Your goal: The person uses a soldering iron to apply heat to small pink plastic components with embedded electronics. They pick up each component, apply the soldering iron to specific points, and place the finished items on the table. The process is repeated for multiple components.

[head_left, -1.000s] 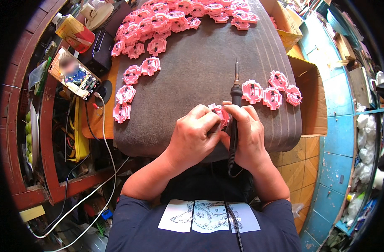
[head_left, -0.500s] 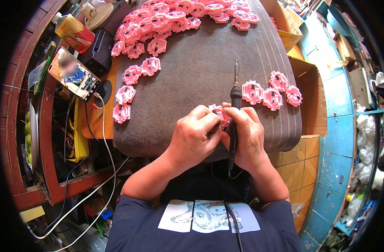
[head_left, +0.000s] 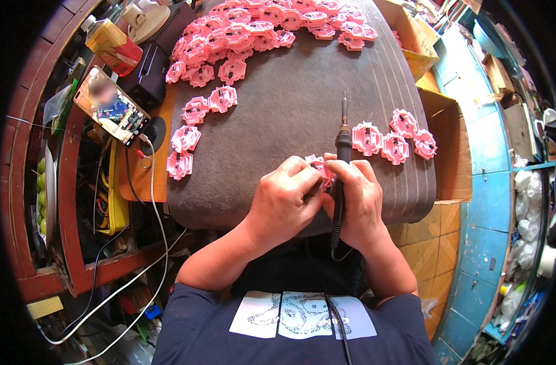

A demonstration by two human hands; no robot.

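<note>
Close together over the near edge of the dark table, both my hands are closed around one pink plastic part (head_left: 317,165), which shows between the fingertips. My left hand (head_left: 287,193) pinches it from the left, its fingers hiding most of it. A black-handled soldering iron (head_left: 343,146) is tucked in my right hand (head_left: 358,198), its metal tip pointing away from me, over the table and off the part. The fingers of that hand also reach the part's right side. On the right lies a small group of similar pink parts (head_left: 395,148); several more pink parts (head_left: 185,139) form a row at the left.
A large heap of pink parts (head_left: 238,33) covers the far end of the table (head_left: 278,103). Cardboard boxes (head_left: 454,146) stand along its right side. To the left are a phone (head_left: 112,108) on a stand, a bottle (head_left: 112,45) and a white cable (head_left: 158,219).
My hands keep nearly the same grip on the part. The soldering iron's tip has come slightly nearer to me, and the whole view has shifted a little. The phone's picture differs.
</note>
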